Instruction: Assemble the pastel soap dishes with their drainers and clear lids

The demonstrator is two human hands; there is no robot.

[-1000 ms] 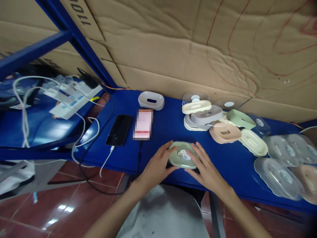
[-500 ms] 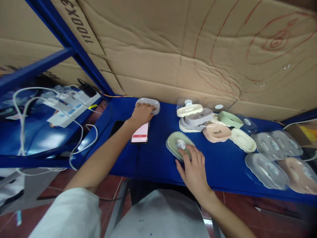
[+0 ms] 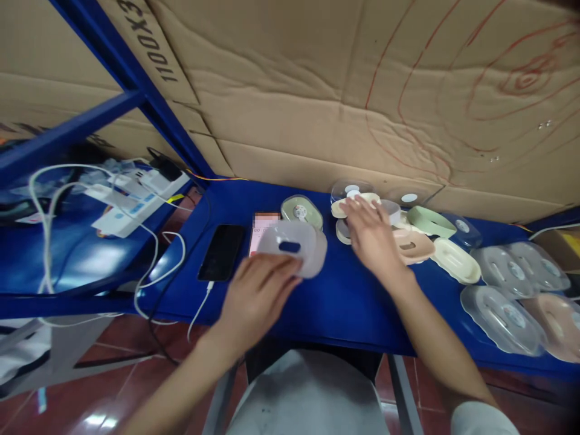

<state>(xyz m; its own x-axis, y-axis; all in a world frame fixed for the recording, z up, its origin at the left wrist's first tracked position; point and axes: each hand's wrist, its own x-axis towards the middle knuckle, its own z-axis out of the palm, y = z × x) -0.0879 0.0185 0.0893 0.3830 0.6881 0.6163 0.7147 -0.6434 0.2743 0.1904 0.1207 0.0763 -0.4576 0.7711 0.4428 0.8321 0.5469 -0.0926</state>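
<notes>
My left hand (image 3: pixel 260 293) grips the near edge of a pale grey soap dish (image 3: pixel 312 251) with an oval slot, raised over the blue table and partly covering a phone with a pink screen (image 3: pixel 265 226). Behind it lies a green soap box (image 3: pixel 290 208) with a clear lid and a round sticker. At the pile of parts, my right hand (image 3: pixel 369 235) reaches over a cream oval tray (image 3: pixel 338 209), fingers stretched out across it. Under and beside that hand, a grey soap dish (image 3: pixel 392 211) is partly hidden.
A peach soap dish (image 3: pixel 412 244), a green ring (image 3: pixel 430 222) and a cream tray (image 3: pixel 457 261) lie right of the pile. Several lidded soap boxes (image 3: pixel 502 320) sit farther right. A black phone (image 3: pixel 221 252), cables and a power strip (image 3: pixel 142 205) are on the left; cardboard (image 3: pixel 281 109) stands behind.
The green soap box now lies at the back, left of where it was. My left hand has brought the pale grey dish forward and right. My right hand has moved up to the pile.
</notes>
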